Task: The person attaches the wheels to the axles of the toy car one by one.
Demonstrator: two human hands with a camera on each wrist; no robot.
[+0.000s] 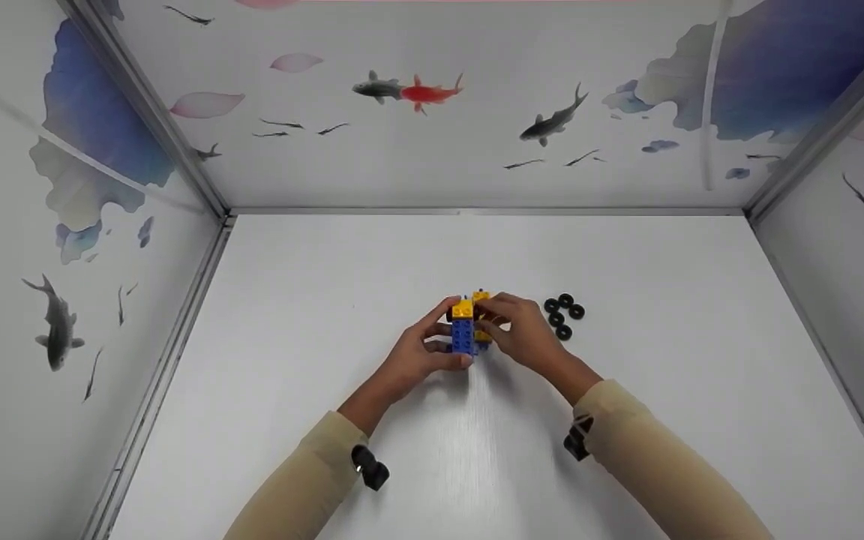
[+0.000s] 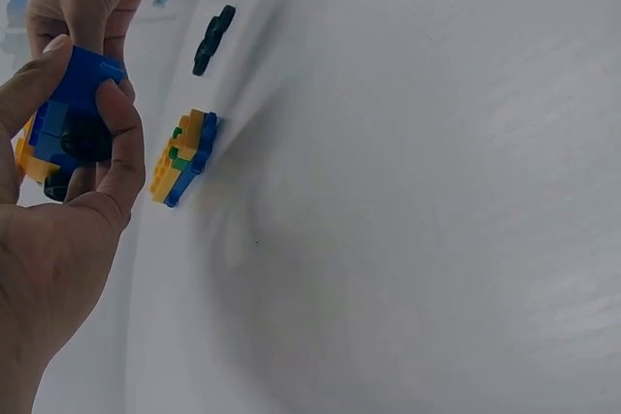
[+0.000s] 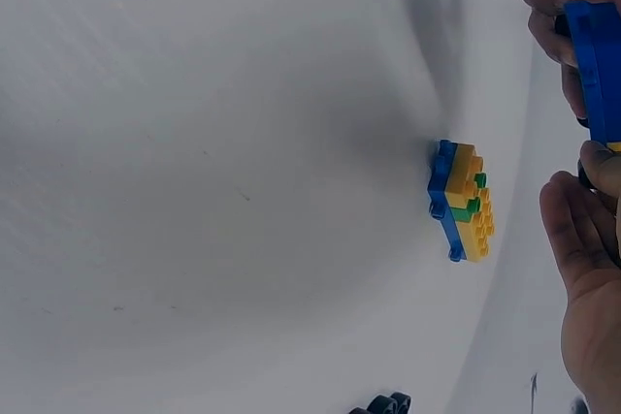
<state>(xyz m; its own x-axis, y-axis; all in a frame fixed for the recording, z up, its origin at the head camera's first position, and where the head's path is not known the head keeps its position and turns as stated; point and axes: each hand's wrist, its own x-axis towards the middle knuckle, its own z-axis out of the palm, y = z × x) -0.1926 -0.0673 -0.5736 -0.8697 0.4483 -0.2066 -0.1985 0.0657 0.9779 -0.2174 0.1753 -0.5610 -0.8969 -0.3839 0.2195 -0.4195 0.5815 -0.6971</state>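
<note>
One blue-and-yellow brick model [image 1: 462, 334], raised above the white table [image 1: 312, 270], gripped by the left hand [image 1: 415, 354]; right hand [image 1: 523, 331] at its right side, pinching a black wheel [image 3: 583, 175]. Below it, one yellow-green-blue model [image 3: 460, 186]; to its right, five loose wheels [image 1: 556, 324].

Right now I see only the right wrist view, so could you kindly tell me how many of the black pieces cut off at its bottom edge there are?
Observer: The head view shows five black toy wheels, grouped loosely on the white table beyond the right hand, on its right.
Operator: Thank you; my view mostly gives me a plain blue face of the held toy-brick model, so could you describe the side with studs?
Observer: From the head camera, the held toy-brick model has yellow studs at its far end and blue ones nearer the person.
</note>
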